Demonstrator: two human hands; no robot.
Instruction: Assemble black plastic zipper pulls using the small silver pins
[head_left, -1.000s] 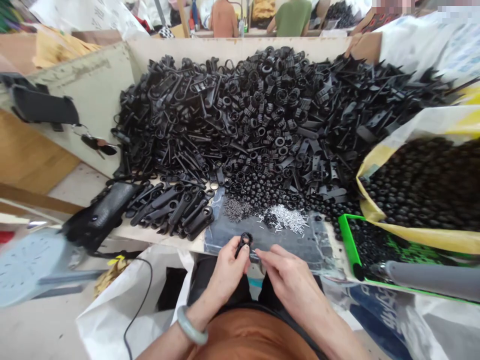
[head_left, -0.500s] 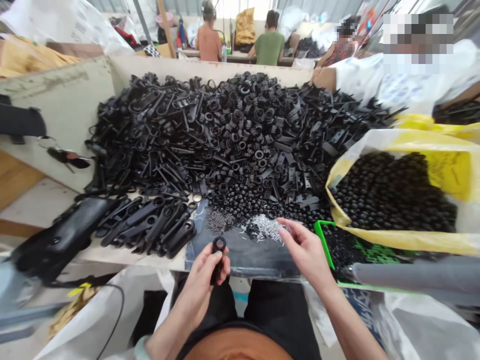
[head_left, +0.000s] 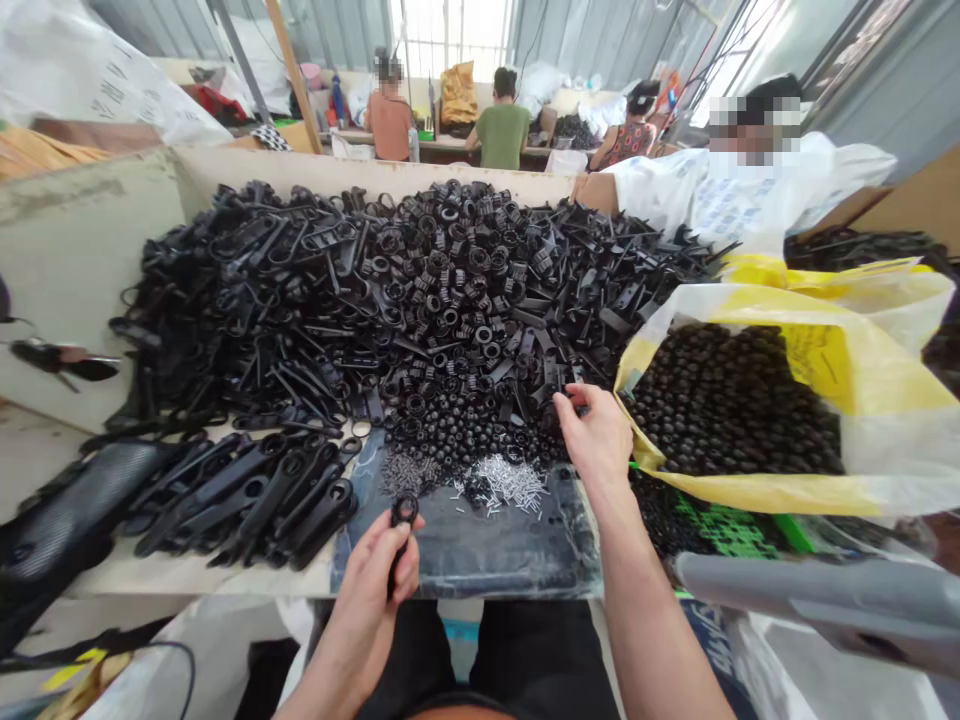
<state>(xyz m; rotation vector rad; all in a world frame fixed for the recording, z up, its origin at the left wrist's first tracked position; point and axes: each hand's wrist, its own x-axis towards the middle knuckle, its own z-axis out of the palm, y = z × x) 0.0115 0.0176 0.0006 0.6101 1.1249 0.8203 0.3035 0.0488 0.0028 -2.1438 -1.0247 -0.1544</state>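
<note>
My left hand (head_left: pixel 379 565) is closed round a black plastic handle with a ring-shaped end (head_left: pixel 405 510), held upright over the front edge of the dark work mat (head_left: pixel 480 570). My right hand (head_left: pixel 596 430) reaches to the right front of the heap of black parts, by the flat clip-like pieces (head_left: pixel 529 360). Its thumb and forefinger are pinched together at the pile, and what lies between them is unclear. Between the hands are small silver pins (head_left: pixel 514 480), dark grey pins or screws (head_left: pixel 409 470) and round black beads or nuts (head_left: pixel 457 430).
Black ring parts (head_left: pixel 450 270) fill the heap's middle. Finished-looking handles (head_left: pixel 262 490) lie in a row at left. At right stand an open yellow-white sack of round black pieces (head_left: pixel 735 400), a green tray (head_left: pixel 795 535) and a grey tube (head_left: pixel 810 590). Several people sit beyond.
My right hand has moved from the silver pins forward to the flat black pieces, and its fingers have closed. The left hand still holds the handle. The view has tilted up and shifted right.
</note>
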